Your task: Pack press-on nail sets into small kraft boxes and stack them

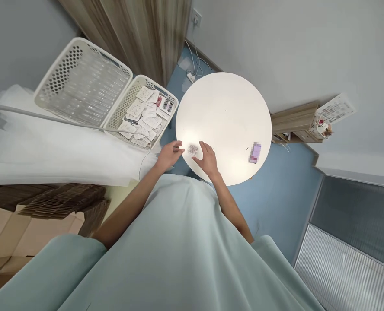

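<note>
Between my two hands, a small clear packet or card with dark dotted marks lies on the round white table; its exact kind is too small to make out. My left hand is at the table's near left rim, fingers apart, with nothing seen in it. Just right of the small item, my right hand has its thumb and fingers spread and holds nothing. Neither hand plainly touches the item.
Left of the table, a white basket holds many printed cards and packets. Behind it another white basket contains clear plastic pieces. A blurred purple object lies on the table's right side. Flattened cardboard is stacked at lower left.
</note>
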